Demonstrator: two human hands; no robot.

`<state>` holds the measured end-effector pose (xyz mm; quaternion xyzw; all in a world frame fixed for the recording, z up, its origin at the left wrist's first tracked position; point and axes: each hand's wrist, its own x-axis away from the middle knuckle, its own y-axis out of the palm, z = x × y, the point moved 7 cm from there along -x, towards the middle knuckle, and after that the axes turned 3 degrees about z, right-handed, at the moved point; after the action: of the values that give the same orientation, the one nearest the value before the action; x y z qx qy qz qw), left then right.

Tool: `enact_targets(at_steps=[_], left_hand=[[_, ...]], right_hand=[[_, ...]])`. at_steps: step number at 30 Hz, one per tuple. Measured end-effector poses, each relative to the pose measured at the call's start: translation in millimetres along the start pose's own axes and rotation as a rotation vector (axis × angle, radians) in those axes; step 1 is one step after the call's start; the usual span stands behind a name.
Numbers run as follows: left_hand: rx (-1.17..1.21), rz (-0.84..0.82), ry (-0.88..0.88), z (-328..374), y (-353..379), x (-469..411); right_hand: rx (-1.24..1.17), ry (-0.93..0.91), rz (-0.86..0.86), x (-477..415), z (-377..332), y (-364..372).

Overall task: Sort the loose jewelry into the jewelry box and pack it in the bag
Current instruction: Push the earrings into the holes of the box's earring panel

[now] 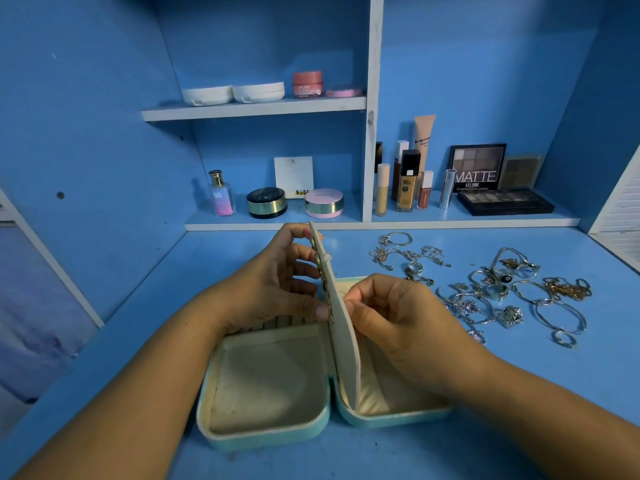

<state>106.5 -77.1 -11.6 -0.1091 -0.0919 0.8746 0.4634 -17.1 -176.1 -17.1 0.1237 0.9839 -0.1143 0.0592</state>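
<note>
The jewelry box (pixel 263 434) lies open on the near table (pixel 381 455); left hand (pixel 273 292) and right hand (pixel 401 320) pinch its upright earring flap (pixel 343 341); a slip could likely shed an earring; loose jewelry (pixel 502 289) lies far right.

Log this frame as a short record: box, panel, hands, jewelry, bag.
box: jewelry box lies open on the desk
panel: divider panel stands upright at the hinge, with small pieces pinned on its left face
left hand: left hand grips the panel
right hand: right hand pinches the panel with curled fingertips
jewelry: loose jewelry lies on the desk, right of the box
bag: not in view
</note>
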Motion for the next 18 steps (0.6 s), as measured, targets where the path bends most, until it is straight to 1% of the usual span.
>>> enact_targets(at_steps=[5,9,14,18], left_hand=[[-0.009,0.008,0.009,0,1,0],[-0.005,0.004,0.006,-1,-1,-1],[0.035,0.004,0.012,-1,1,-1],[0.049,-0.006,0.012,-2,1,0]], right_hand=[[0.055,-0.022,0.022,0,1,0],[0.192,-0.100,0.052,-1,-2,1],[0.264,-0.166,0.044,-1,-6,-10],[0.412,-0.316,0.089,0,-16,-11]])
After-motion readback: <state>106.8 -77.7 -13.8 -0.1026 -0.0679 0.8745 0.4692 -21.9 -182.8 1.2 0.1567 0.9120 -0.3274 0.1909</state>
